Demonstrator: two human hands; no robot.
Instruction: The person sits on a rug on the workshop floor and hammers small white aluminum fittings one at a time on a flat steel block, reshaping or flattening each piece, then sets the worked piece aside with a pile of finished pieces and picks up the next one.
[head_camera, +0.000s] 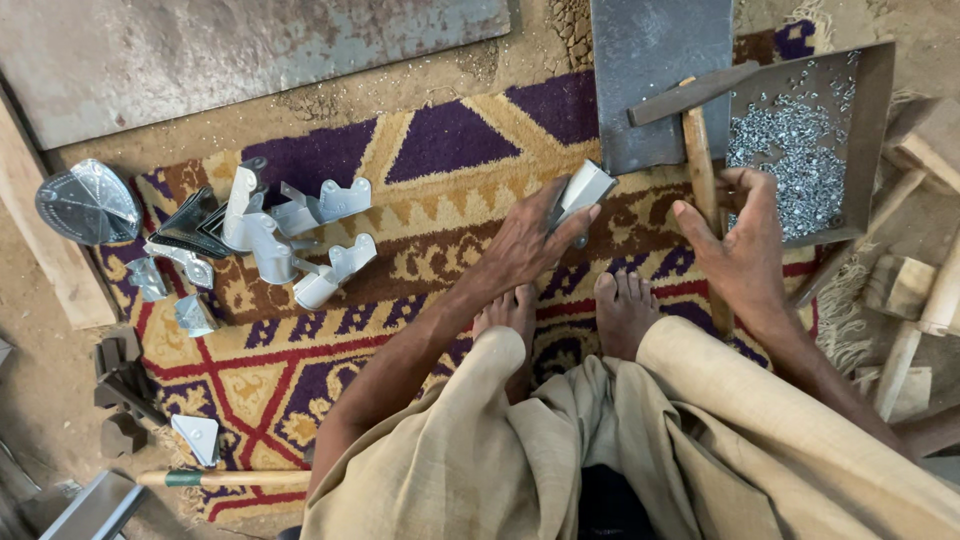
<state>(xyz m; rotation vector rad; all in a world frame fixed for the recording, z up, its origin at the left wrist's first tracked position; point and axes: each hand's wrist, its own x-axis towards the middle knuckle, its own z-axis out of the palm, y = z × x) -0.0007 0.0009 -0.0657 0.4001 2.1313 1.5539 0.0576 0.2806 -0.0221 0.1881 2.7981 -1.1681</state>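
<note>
My left hand (525, 240) holds a small bent sheet-metal piece (583, 188) against the patterned rug (440, 150), just below a grey steel plate (655, 80). My right hand (745, 240) is closed round the wooden handle of a hammer (697, 150); the hammer's dark iron head lies across the plate's corner. My bare feet (590, 315) rest on the rug between the two hands.
An open metal tray (875, 120) with several small shiny rivets or screws sits at the right. A pile of shaped metal brackets (290, 235) lies at the left, with a shield-shaped metal piece (88, 203) beyond. Wooden blocks (910, 290) stand at the right edge.
</note>
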